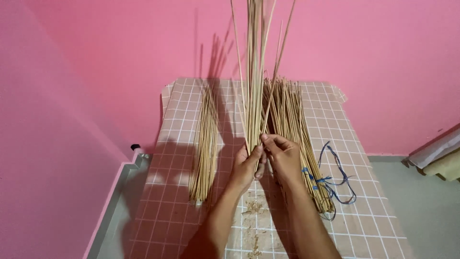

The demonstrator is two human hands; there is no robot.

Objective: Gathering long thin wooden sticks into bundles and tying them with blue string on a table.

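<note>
Bamboo sticks (255, 72) upright, gripped by left hand (247, 165); right hand (283, 158) pinching.

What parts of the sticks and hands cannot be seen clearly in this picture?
- Upright sticks: tops cut off by the upper edge of the head view.
- Their lower ends: hidden inside the left hand and right hand.
- Big bundle on the table: partly covered by the right forearm.
- Blue string: knot too small.

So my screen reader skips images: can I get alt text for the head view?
Both hands, left hand and right hand, hold a bundle of thin sticks upright over a checked table, with two stick piles lying either side.
</note>
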